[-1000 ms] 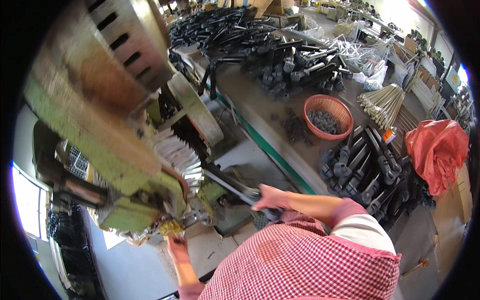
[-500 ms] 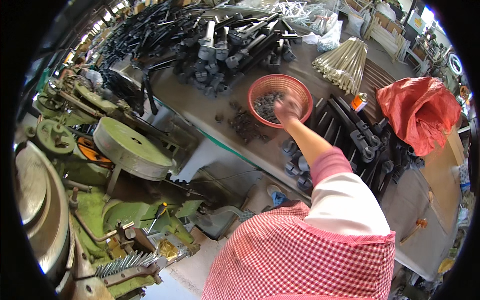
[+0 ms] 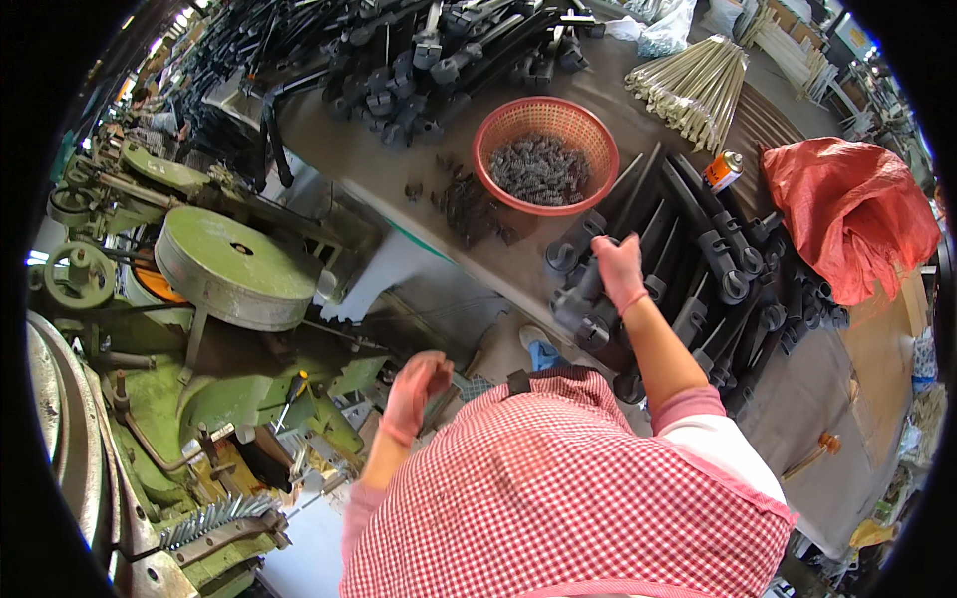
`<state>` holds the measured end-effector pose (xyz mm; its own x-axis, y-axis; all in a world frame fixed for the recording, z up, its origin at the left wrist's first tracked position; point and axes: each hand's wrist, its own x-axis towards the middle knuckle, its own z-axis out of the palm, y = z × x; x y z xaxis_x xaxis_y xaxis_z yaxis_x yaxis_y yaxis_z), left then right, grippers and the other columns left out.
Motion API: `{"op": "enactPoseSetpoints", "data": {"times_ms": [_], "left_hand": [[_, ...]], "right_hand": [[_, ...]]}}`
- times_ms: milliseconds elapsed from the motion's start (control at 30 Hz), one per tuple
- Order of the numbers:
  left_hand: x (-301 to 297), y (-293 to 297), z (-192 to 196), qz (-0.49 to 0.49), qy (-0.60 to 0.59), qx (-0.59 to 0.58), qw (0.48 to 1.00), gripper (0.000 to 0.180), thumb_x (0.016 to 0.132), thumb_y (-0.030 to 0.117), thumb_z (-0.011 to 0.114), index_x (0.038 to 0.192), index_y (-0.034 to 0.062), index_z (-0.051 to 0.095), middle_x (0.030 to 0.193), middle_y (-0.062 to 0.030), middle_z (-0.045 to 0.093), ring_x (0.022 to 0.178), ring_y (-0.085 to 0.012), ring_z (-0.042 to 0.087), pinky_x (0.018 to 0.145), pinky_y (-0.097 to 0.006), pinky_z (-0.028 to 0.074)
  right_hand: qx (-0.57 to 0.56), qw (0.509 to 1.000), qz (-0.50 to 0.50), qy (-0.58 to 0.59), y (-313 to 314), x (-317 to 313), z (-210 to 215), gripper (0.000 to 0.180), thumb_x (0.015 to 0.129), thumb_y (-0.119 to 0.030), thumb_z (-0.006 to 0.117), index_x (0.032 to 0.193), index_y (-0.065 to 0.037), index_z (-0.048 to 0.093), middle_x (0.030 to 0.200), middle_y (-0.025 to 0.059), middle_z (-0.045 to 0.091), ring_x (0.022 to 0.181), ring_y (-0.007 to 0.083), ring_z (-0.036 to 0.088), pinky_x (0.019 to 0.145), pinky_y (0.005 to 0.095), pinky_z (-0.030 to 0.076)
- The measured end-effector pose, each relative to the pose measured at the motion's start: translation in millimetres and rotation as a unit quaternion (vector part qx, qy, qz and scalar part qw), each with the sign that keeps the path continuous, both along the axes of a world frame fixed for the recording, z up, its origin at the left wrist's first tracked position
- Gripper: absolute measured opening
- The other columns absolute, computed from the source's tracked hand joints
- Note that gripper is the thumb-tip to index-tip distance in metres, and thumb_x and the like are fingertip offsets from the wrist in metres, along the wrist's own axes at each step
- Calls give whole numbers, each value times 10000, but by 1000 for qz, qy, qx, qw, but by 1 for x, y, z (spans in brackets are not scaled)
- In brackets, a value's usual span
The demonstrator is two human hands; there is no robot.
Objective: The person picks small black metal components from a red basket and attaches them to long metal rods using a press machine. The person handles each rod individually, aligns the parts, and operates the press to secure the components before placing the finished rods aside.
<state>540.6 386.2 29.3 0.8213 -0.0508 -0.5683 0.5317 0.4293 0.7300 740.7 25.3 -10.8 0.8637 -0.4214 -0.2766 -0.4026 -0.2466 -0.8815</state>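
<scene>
My right hand [image 3: 620, 269] is closed around a black tube with a moulded end fitting [image 3: 578, 301], at the near edge of the table. More black tubes with fittings [image 3: 720, 249] lie side by side to its right. Lower left, away from the table, my left hand [image 3: 417, 391] is raised with its fingers curled; whatever they may hold is hidden. Beyond my right hand stands a round red plastic basket [image 3: 485, 159] holding many small dark parts [image 3: 541, 169]. A loose pile of similar small parts [image 3: 469, 209] lies to the left of the basket.
A green machine with a round drum [image 3: 239, 261] fills the left side. Black tube assemblies [image 3: 399, 85] are heaped at the back of the table. Pale rods [image 3: 693, 88], an orange can [image 3: 723, 171] and a red sack [image 3: 847, 214] lie to the right.
My right hand has left the basket, come back toward me and taken hold of a black tube. My left hand has come into view at lower left.
</scene>
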Motion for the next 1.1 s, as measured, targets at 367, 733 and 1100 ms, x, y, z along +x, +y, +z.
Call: {"op": "enactPoseSetpoints", "data": {"times_ms": [367,733,1100], "left_hand": [[136,-3,26,164,19,-243,956,212,890,179,658,1035,40,593,790,-88,619,696,-195,606,732,-360,569],[66,43,37,280,5,-355,892,481,885,475,702,1015,32,567,725,-18,547,607,-155,572,648,-333,561],[45,55,43,224,10,-164,960,259,973,258,616,995,1,596,902,-129,661,782,-259,676,741,-415,597]], "right_hand": [[17,915,370,-159,126,-9,7,207,875,-210,659,958,-32,722,832,106,731,811,278,706,734,357,538],[-475,743,470,-37,118,79,-89,397,917,-274,553,1199,5,534,1268,231,596,1141,393,607,938,462,509],[-471,576,643,-181,103,84,-64,505,813,1,525,1293,-151,571,1175,203,578,1051,370,635,874,474,513]]}}
